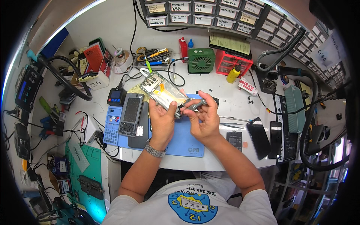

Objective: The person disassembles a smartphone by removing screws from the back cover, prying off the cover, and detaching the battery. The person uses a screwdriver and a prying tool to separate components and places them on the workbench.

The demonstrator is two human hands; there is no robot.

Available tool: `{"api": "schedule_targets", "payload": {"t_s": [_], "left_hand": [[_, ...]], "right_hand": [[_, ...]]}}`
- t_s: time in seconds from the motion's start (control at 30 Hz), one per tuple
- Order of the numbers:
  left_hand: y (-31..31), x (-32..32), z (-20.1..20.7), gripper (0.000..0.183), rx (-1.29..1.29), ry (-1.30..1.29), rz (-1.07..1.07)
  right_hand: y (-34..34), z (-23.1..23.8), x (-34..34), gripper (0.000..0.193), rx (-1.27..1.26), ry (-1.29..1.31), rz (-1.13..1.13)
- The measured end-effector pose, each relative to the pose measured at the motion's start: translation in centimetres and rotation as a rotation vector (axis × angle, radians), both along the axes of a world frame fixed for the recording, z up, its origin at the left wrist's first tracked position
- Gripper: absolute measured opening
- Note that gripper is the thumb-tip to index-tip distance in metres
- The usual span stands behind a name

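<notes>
left hand (pixel 162 120): grip closed around opened phone (pixel 164 92), tilted above blue mat (pixel 183 140) | right hand (pixel 204 119): grip pinched shut on screwdriver (pixel 195 105), tip touching phone's lower end

A cluttered white bench (pixel 225 157) stood against a pale wall (pixel 112 22). Rows of small labelled drawer cabinets (pixel 210 15) hung above its far edge, bright light fell from the upper left, and metal shelving (pixel 300 183) stood alongside.

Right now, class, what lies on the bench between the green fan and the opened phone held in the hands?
In the head view, between green fan and opened phone, a looped black cable lies on the white bench.
</notes>
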State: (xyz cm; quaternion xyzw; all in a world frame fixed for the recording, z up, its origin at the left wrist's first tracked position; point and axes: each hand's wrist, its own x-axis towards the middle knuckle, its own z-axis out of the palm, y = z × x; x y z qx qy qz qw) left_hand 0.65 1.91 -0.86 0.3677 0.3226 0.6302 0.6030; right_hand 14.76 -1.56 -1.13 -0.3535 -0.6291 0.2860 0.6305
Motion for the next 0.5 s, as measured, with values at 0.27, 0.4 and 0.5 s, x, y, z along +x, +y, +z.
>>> {"api": "schedule_targets", "payload": {"t_s": [0.27, 0.4, 0.5], "left_hand": [[0.01, 0.04, -0.22, 0.056, -0.015, -0.003, 0.010], [-0.01, 0.10, -0.14, 0.055, -0.004, -0.005, 0.008], [-0.02, 0.02, -0.37, 0.052, 0.019, 0.001, 0.008]], "right_hand": [[0.08, -0.47, -0.19, 0.067, 0.033, 0.001, -0.001], [0.01, -0.46, -0.02, 0.069, 0.025, -0.024, -0.010], [-0.02, 0.16, -0.19, 0.063, 0.061, -0.060, -0.049]]}}
